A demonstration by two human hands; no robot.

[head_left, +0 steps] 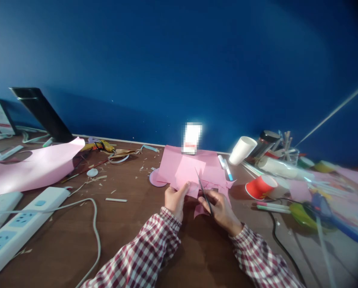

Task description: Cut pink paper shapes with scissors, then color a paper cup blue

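My left hand (175, 200) pinches a piece of pink paper (188, 173) by its near edge, thumb on top. In my right hand (220, 210) is a pair of scissors (205, 195), their dark blades pointing away from me at the right side of that piece. Whether the blades are parted is hard to make out. Beneath and behind lies a larger pink sheet (166, 162). Small pink offcuts hang or lie around my right fingers, and a pink round piece (157, 178) shows at the sheet's left.
Left of my hands are a white power strip (41, 208) with its cable, another pink sheet (55, 163) and paper scraps. To the right stand a white paper cup (242, 150) and a marker (225, 167); a red cup (258, 188) lies tipped. A blue wall rises behind.
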